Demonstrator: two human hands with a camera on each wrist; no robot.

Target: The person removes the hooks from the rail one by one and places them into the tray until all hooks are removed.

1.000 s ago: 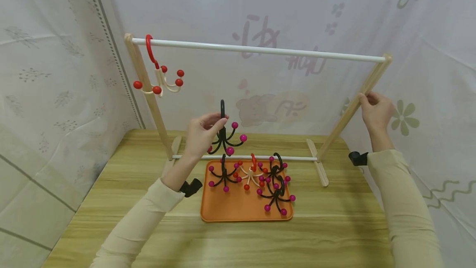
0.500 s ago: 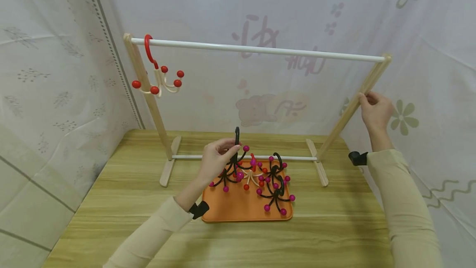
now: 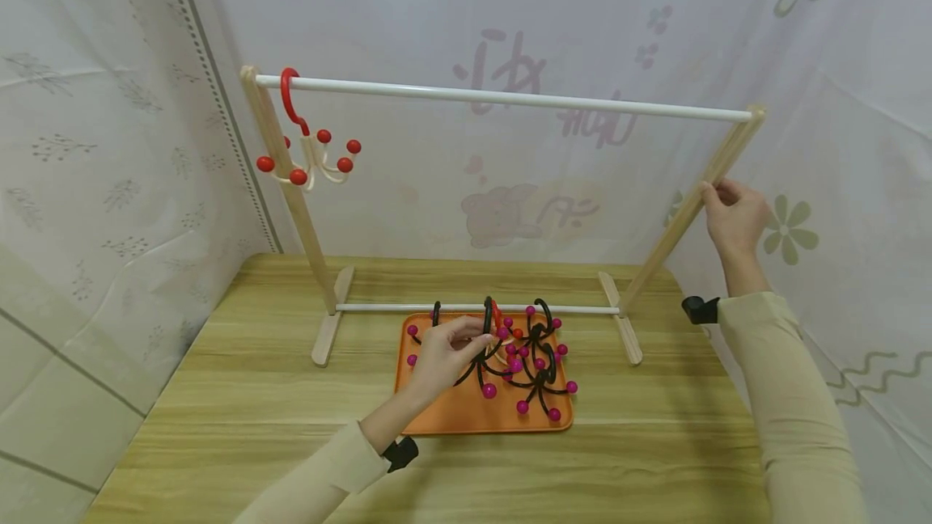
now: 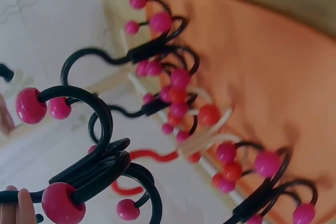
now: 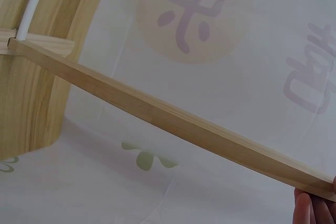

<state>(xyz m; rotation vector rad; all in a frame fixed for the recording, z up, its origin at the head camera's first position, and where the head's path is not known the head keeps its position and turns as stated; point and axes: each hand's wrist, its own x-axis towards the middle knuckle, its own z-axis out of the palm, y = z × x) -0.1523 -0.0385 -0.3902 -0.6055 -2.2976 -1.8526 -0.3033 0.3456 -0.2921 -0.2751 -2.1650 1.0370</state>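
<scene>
Black, pink-balled hanger (image 3: 480, 357) at head view's six o'clock: our left hand (image 3: 446, 358) pinches it over the rectangular orange tray (image 3: 451, 420); our right hand (image 3: 735, 217) grips a wooden post (image 3: 681, 225) at three. Left wrist: hanger at eight. Right wrist: fingers (image 5: 302, 209) at four.

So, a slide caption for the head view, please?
Left hand holds a black, pink-tipped hanger over the orange tray; right hand grips a wooden rack post.

Corner with table (image 3: 655, 459), patterned curtains (image 3: 393, 14)
</scene>
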